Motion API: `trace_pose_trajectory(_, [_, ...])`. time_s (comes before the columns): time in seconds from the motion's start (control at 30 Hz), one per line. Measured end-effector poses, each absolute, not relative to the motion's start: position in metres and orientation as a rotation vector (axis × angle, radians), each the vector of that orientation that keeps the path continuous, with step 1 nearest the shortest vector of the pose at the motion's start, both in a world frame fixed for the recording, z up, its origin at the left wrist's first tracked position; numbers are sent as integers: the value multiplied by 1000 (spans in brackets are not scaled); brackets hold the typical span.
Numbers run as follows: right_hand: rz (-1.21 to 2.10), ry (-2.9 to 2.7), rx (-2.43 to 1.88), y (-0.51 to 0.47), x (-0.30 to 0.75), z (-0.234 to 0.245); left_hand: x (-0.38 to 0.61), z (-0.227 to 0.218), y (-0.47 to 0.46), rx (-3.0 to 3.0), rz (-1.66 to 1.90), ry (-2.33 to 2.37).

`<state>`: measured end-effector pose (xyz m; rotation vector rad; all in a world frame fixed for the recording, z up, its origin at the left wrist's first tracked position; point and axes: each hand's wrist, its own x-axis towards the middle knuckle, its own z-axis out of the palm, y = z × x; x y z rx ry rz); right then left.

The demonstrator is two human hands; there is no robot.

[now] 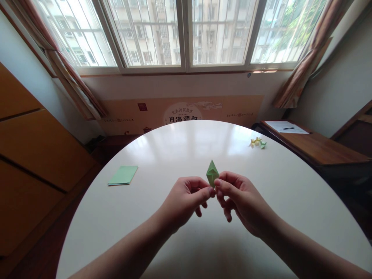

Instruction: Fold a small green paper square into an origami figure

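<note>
A small green folded paper (212,172), diamond-shaped with creased flaps, is held upright above the white table. My left hand (192,195) pinches its bottom tip between thumb and forefinger. On the other side, my right hand (236,192) grips its lower right edge with thumb and fingers. The fingertips of both hands nearly meet under the paper, and they cover its lowest part.
The round white table (174,248) bears a stack of green paper (123,175) at left and several small yellow and green folded papers (257,142) at back right. A wooden desk (322,145) with a sheet (286,127) and pen stands beyond. Windows (217,35) are ahead.
</note>
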<state>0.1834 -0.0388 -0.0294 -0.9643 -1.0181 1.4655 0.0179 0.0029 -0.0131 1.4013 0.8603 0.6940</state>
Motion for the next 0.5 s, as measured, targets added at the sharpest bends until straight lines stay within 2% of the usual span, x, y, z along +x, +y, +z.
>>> trace_pose_trajectory(0.33, [1386,-1052,-1080,-37,182,-30,14,-9,5,1713,695,982])
trace_pose_trajectory(0.5, [1313,-1220,-1133,-38,181,-30,11,-6,8,1605,773,922])
